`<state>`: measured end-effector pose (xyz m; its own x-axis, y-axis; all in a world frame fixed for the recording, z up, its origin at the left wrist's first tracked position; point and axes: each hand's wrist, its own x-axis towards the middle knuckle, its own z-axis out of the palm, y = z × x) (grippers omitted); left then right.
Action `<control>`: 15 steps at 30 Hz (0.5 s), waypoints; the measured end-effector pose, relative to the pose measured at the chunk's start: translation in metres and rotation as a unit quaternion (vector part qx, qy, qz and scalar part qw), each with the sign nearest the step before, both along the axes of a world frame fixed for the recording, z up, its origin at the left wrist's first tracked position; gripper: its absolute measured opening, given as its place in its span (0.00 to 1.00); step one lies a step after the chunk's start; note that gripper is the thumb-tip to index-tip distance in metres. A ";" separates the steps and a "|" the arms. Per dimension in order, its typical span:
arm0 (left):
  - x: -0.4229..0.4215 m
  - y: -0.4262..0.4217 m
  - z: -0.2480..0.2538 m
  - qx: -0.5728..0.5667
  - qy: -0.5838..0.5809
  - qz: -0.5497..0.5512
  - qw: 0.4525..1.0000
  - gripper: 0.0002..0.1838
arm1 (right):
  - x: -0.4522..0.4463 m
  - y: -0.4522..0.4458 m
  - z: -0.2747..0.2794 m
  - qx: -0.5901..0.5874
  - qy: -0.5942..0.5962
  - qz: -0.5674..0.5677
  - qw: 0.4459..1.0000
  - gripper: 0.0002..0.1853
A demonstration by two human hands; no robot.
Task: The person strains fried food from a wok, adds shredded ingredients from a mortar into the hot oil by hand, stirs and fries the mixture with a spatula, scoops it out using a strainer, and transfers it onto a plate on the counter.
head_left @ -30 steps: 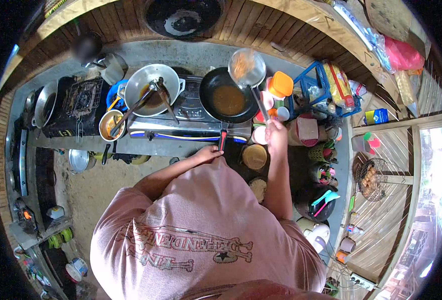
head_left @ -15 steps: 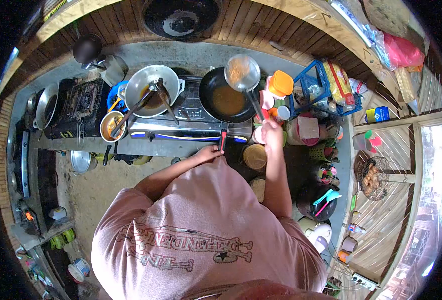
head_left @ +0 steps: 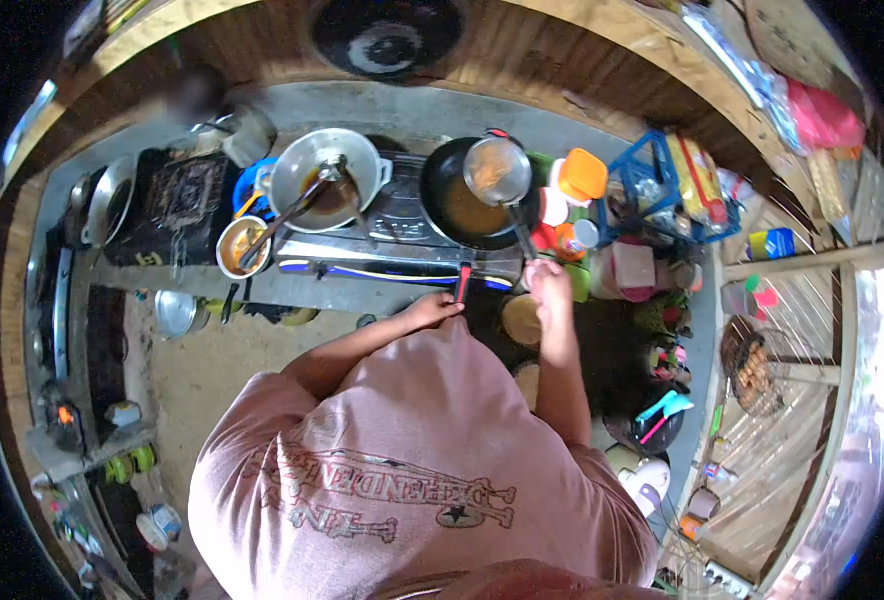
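Observation:
My right hand [head_left: 552, 287] is closed round the handle of a round metal strainer [head_left: 484, 186]. Orange-brown bits of food [head_left: 495, 163] lie in its bowl, above the right side of a dark frying pan [head_left: 441, 170]. Brown liquid [head_left: 470, 210] covers the pan's bottom. In front of the stove, my left hand [head_left: 434, 311] grips the pan's red and black handle [head_left: 464, 283]. Left of the pan, a silver two-handled pot [head_left: 297, 155] holds dark liquid and long-handled utensils.
The pans stand on a gas stove [head_left: 397, 205]. A small pot [head_left: 230, 262] with orange contents and a spoon sits at the left. Lidded tubs, including an orange-topped one [head_left: 582, 175], and a blue basket [head_left: 652, 215] crowd the right. A dark wok [head_left: 387, 40] hangs behind.
The strainer has come nearer to me and further over the frying pan, with my right hand drawn back towards my body. My left hand keeps its grip. The whole view has shifted slightly.

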<state>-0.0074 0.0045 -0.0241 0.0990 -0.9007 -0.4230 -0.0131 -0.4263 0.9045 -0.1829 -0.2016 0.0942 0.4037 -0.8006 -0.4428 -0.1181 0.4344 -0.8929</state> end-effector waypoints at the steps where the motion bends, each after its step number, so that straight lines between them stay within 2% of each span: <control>1: -0.006 -0.001 -0.041 -0.133 -0.063 0.032 0.989 0.19 | 0.001 -0.004 0.007 0.010 -0.023 -0.024 0.999 0.06; 2: 0.000 0.005 0.010 0.004 -0.020 0.004 1.000 0.21 | 0.004 0.001 0.034 -0.021 -0.018 -0.014 1.000 0.06; 4: 0.002 0.006 0.006 0.023 -0.018 0.019 0.999 0.23 | 0.003 0.001 0.053 -0.048 -0.025 -0.013 0.998 0.08; 5: 0.001 0.009 0.020 0.009 -0.015 0.039 0.999 0.21 | 0.002 0.002 0.057 -0.036 -0.045 0.003 0.998 0.09; 6: 0.004 0.010 0.012 0.012 -0.018 0.043 0.999 0.21 | 0.000 0.002 0.058 -0.025 -0.065 0.019 0.997 0.09; 8: 0.014 0.014 -0.024 0.001 0.155 0.096 0.983 0.16 | -0.001 0.004 0.037 -0.017 -0.061 0.018 0.998 0.10; 9: 0.024 0.019 -0.035 0.003 0.184 0.118 0.976 0.13 | -0.001 0.007 0.028 -0.008 -0.028 0.014 0.999 0.09; 10: 0.036 0.025 -0.040 0.004 0.181 0.121 0.976 0.13 | -0.001 0.011 0.019 0.001 0.005 0.010 1.000 0.09; 12: 0.062 0.040 -0.044 -0.067 0.178 0.181 0.965 0.14 | -0.004 0.021 0.001 0.019 0.038 -0.014 0.999 0.10; 13: 0.073 0.047 -0.015 0.006 0.131 0.210 0.969 0.17 | -0.008 0.023 -0.007 0.019 0.037 -0.006 0.999 0.10; 14: 0.085 0.053 -0.018 -0.045 0.170 0.249 0.953 0.21 | -0.009 0.025 -0.008 0.019 0.036 0.002 0.999 0.10; 15: 0.095 0.058 -0.020 -0.031 0.155 0.279 0.947 0.22 | -0.012 0.025 -0.008 0.034 0.018 0.013 0.999 0.10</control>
<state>0.0876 0.0623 -0.0444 0.4463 -0.7692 -0.4573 0.4687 -0.2344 0.8517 -0.1947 -0.1766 0.0862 0.4062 -0.7576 -0.5109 -0.1616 0.4907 -0.8562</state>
